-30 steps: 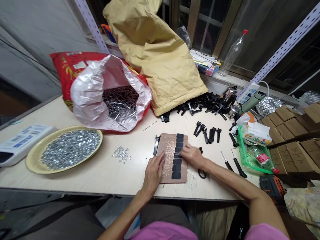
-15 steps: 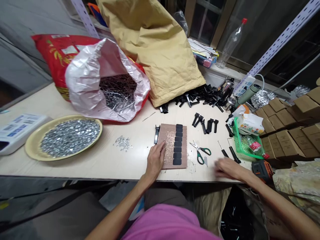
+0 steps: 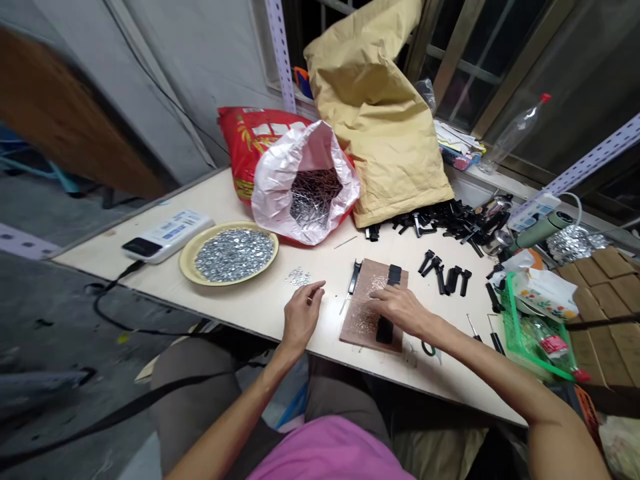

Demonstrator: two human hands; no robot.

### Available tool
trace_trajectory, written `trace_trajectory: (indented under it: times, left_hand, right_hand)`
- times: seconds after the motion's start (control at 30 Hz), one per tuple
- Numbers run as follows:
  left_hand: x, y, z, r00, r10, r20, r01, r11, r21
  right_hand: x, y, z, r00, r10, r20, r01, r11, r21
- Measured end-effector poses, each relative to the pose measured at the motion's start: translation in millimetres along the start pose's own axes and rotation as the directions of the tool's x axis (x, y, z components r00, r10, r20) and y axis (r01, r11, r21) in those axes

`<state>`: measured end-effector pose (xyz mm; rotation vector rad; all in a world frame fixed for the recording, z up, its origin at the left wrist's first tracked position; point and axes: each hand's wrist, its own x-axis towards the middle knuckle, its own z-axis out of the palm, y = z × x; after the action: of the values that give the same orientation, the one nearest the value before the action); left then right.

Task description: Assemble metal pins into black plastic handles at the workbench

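Observation:
My left hand (image 3: 301,315) is just above the table, beside a small pile of shiny metal pieces (image 3: 299,276). Its fingers are loosely bent and apart, with nothing visible in them. My right hand (image 3: 403,311) reaches over a brown wooden board (image 3: 356,327), fingers pointing left and parted. Black pads (image 3: 385,331) run in a row on the board, partly covered by that hand. A black clip-like part (image 3: 355,277) lies along the board's left edge, a thin metal pin (image 3: 345,303) by its lower end. Scissors (image 3: 428,348) are mostly hidden under my right forearm.
A yellow dish (image 3: 186,264) of metal pieces and a white device (image 3: 167,235) stand left. Behind are a red sack (image 3: 240,143) of nails and a tan sack (image 3: 395,160). Black parts (image 3: 443,273), hook tools (image 3: 495,340) and a green basket (image 3: 510,320) are right.
The view has turned left. My left hand has come off the board towards the metal pieces. My right hand has moved from near the hook tools to over the board.

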<state>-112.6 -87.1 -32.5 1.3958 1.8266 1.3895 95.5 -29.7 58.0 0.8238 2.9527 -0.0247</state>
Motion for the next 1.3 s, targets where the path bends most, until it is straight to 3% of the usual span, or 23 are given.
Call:
trace_trajectory:
  times: [0.1,0.23,0.37,0.53,0.67,0.77,0.87,0.97,1.03,1.1,1.17,1.23,1.3]
  left_hand:
    - [0,-8,-8.4,0.991,0.122,0.053,-0.128,0.981,0.148]
    - [-6,-12,-7.2,0.970,0.208,0.124,-0.233,0.938,0.255]
    - [-10,-8,-4.4,0.960,0.228,0.162,-0.269,0.910,0.315]
    - [-7,-8,-1.4,0.957,0.227,0.182,-0.277,0.901,0.334]
    - [-2,-8,9.9,0.928,0.270,0.258,-0.345,0.884,0.316]
    - [3,-6,21.6,0.892,0.287,0.349,-0.407,0.845,0.346]
    - [9,-4,30.5,0.851,0.294,0.436,-0.470,0.796,0.381]
    - [12,-5,35.4,0.819,0.293,0.492,-0.509,0.767,0.390]
    - [12,-5,37.1,0.812,0.288,0.507,-0.512,0.769,0.383]
    - [12,-6,37.7,0.829,0.278,0.486,-0.475,0.808,0.348]
    - [14,-6,36.5,0.877,0.250,0.410,-0.373,0.893,0.253]
    - [16,-4,33.2,0.938,0.139,0.317,-0.168,0.984,0.064]
    - [19,0,28.3,0.951,-0.084,0.298,0.147,0.970,-0.195]
  right_hand:
    - [59,2,16,0.967,-0.223,0.123,0.238,0.963,-0.127]
    - [90,11,25,0.914,-0.350,0.205,0.392,0.893,-0.220]
    - [97,21,28,0.893,-0.406,0.195,0.446,0.858,-0.257]
    - [103,36,34,0.904,-0.390,0.174,0.423,0.876,-0.231]
    - [112,42,41,0.899,-0.407,0.159,0.435,0.870,-0.232]
    - [123,44,41,0.950,-0.306,0.060,0.311,0.933,-0.178]
    - [128,44,30,0.976,-0.119,-0.183,0.122,0.993,0.002]
    - [117,40,12,0.873,0.081,-0.482,0.046,0.969,0.245]
    - [100,35,3,0.799,0.188,-0.571,0.038,0.932,0.359]
    - [78,29,0,0.775,0.266,-0.573,0.016,0.899,0.438]
    - [56,23,3,0.780,0.326,-0.534,-0.016,0.864,0.504]
    - [37,15,12,0.785,0.377,-0.491,-0.050,0.829,0.556]
    - [23,6,22,0.792,0.402,-0.460,-0.066,0.804,0.591]
